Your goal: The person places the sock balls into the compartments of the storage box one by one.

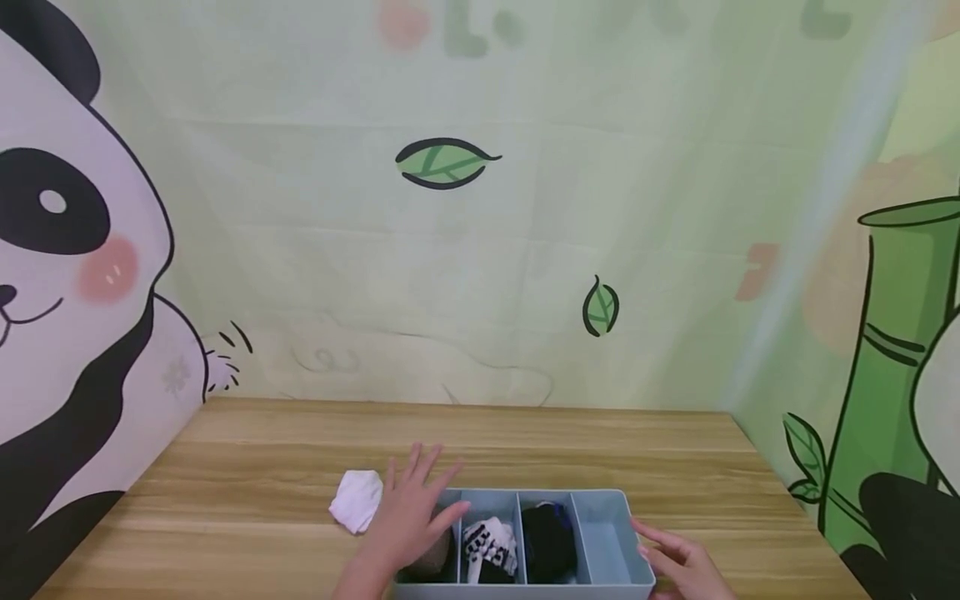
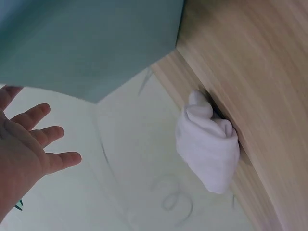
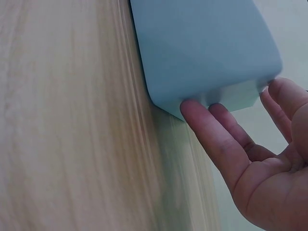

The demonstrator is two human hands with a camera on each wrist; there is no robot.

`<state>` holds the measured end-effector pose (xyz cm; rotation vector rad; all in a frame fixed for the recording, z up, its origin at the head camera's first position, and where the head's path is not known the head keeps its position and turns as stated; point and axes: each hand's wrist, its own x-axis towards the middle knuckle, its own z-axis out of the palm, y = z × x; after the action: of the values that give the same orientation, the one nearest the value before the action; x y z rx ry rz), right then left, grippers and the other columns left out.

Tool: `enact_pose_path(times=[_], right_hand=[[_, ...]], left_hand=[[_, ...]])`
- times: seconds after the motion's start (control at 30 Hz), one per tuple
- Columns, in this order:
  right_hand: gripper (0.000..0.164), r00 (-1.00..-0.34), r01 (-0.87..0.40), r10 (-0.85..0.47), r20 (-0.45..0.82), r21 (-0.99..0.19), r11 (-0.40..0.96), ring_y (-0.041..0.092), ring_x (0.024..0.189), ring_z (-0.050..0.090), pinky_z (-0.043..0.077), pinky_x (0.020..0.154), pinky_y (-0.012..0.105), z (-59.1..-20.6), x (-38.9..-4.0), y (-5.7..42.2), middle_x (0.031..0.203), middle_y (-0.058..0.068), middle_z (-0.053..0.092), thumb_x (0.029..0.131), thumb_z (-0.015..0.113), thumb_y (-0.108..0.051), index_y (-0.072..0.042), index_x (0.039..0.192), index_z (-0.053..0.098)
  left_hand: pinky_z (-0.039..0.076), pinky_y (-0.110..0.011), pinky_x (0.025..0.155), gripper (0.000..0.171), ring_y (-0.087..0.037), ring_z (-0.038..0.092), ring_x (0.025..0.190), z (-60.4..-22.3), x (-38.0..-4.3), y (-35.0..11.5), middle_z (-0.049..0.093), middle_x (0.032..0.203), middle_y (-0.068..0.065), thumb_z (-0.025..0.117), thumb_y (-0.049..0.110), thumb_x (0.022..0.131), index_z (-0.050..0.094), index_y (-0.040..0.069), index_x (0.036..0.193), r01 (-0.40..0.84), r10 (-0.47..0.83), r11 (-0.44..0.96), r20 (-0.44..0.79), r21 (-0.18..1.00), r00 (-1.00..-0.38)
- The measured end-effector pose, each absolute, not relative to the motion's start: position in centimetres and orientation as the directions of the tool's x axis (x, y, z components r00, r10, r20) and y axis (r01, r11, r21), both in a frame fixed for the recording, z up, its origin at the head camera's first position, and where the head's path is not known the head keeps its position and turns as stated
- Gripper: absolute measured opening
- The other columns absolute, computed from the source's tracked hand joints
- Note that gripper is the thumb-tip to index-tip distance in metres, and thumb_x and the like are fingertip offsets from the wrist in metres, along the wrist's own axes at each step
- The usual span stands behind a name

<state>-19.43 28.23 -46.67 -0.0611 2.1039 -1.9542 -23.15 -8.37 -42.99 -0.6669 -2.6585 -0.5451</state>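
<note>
A pale blue box (image 1: pixel 525 592) with several compartments stands on the table in the head view. My left hand (image 1: pixel 405 517), fingers spread, is over its left end and holds nothing. Beneath it, a grey-brown cloth item (image 1: pixel 431 562) is partly hidden. The middle compartments hold a black-and-white patterned cloth item (image 1: pixel 491 546) and a black cloth bundle (image 1: pixel 549 542); the rightmost one is bare. My right hand (image 1: pixel 678 562) touches the box's right end with extended fingertips (image 3: pixel 190 108). A folded white cloth bundle (image 2: pixel 209 144) lies on the table left of the box.
The wooden table (image 1: pixel 262 467) reaches back to a printed fabric backdrop (image 1: pixel 337 250) with a panda, leaves and bamboo. The backdrop also rises along the table's left and right sides.
</note>
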Motion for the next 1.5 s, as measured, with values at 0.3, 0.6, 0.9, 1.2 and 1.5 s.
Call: enact_pose_path(times=[0.3, 0.6, 0.9, 1.2, 1.5], right_hand=[[0.021, -0.969, 0.128, -0.195, -0.149, -0.985, 0.117, 0.020, 0.087, 0.057, 0.049, 0.065, 0.045, -46.8, -19.5, 28.3, 0.124, 0.026, 0.045, 0.084, 0.062, -0.026, -0.045, 0.095, 0.060], [0.021, -0.969, 0.126, -0.195, -0.151, -0.983, 0.134, 0.021, 0.089, 0.058, 0.049, 0.066, 0.044, -46.9, -19.3, 28.6, 0.122, 0.026, 0.047, 0.085, 0.061, -0.026, -0.039, 0.102, 0.061], [0.023, -0.964, 0.138, -0.214, -0.157, -0.985, 0.104, 0.023, 0.090, 0.057, 0.048, 0.067, 0.046, -46.6, -19.3, 28.4, 0.123, 0.025, 0.047, 0.086, 0.060, -0.024, -0.043, 0.099, 0.061], [0.041, -0.965, 0.140, -0.207, -0.159, -0.985, 0.101, 0.025, 0.088, 0.059, 0.048, 0.067, 0.047, -46.5, -19.3, 28.2, 0.125, 0.028, 0.044, 0.086, 0.060, -0.023, -0.020, 0.126, 0.050], [0.023, -0.965, 0.113, -0.227, -0.129, -0.990, 0.081, 0.023, 0.090, 0.058, 0.048, 0.067, 0.047, -46.7, -19.3, 28.1, 0.123, 0.025, 0.047, 0.085, 0.061, -0.025, -0.043, 0.099, 0.061]], left_hand=[[0.012, -0.063, 0.094, 0.053, -0.038, 0.017, 0.129, -43.0, -23.5, -9.9, 0.035, 0.137, -0.017, 0.051, 0.046, 0.086, 0.050, 0.014, 0.129, 0.490, 0.352, 0.809, 0.401, 0.325, -0.846], [0.015, -0.064, 0.093, 0.051, -0.039, 0.021, 0.128, -43.3, -23.4, -11.1, 0.037, 0.135, -0.018, 0.055, 0.043, 0.085, 0.052, 0.013, 0.127, 0.433, 0.292, 0.838, 0.397, 0.332, -0.870], [0.016, -0.063, 0.094, 0.050, -0.044, 0.026, 0.124, -43.9, -23.7, -12.8, 0.039, 0.132, -0.021, 0.053, 0.041, 0.087, 0.051, 0.010, 0.127, 0.403, 0.245, 0.844, 0.416, 0.354, -0.876], [0.015, -0.065, 0.092, 0.049, -0.045, 0.024, 0.124, -44.8, -24.2, -14.3, 0.039, 0.130, -0.024, 0.056, 0.038, 0.086, 0.052, 0.009, 0.125, 0.375, 0.202, 0.846, 0.424, 0.379, -0.883], [0.015, -0.065, 0.092, 0.052, -0.046, 0.023, 0.124, -45.0, -24.2, -15.2, 0.038, 0.131, -0.025, 0.053, 0.043, 0.087, 0.050, 0.011, 0.127, 0.317, 0.172, 0.857, 0.356, 0.405, -0.919]])
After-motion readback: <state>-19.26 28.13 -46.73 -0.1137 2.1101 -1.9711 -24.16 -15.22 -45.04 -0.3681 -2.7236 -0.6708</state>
